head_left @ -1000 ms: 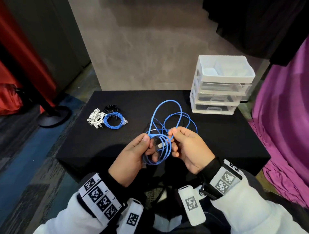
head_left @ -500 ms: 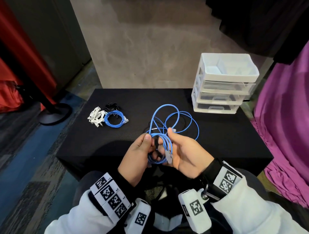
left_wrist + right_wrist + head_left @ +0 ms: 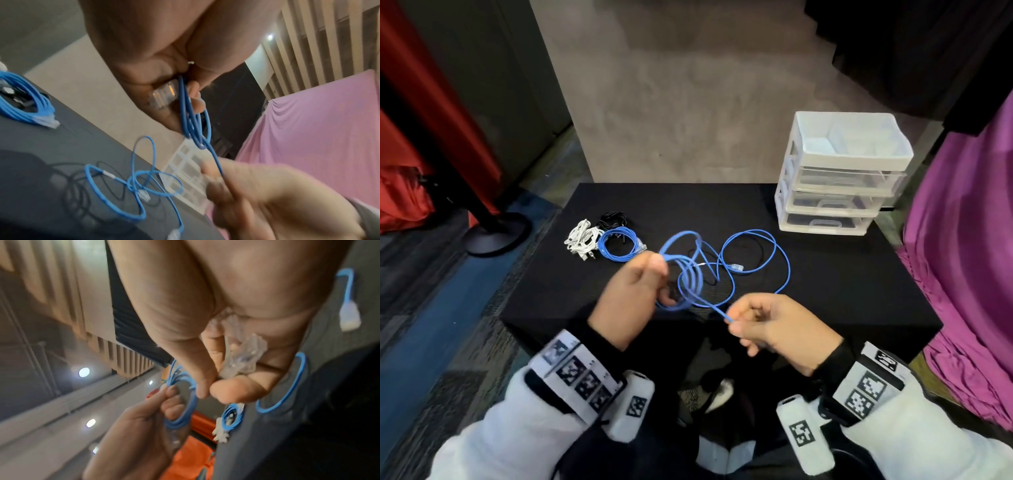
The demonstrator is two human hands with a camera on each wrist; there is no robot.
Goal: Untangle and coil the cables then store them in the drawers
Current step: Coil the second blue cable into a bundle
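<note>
Blue cable (image 3: pixel 753 260) is partly wound: the left hand (image 3: pixel 631 301) curls its fingers round a small coil (image 3: pixel 688 287) of a few turns, with one clear plug pressed against the palm in the left wrist view, while the right hand (image 3: pixel 774 329) pinches the strand leading out of that coil between thumb and forefinger. Most of the cable lies in loose loops on the black table (image 3: pixel 842 274), crossing a thin black cable (image 3: pixel 756 255) that looks tangled with it and may snag. A finished blue coil (image 3: pixel 618 245), a white bundle (image 3: pixel 582 236) and a black bundle (image 3: pixel 613 218) sit at the far left. Nothing is stored yet, I judge; the drawer unit (image 3: pixel 839 171) stands shut at the far right corner.
</note>
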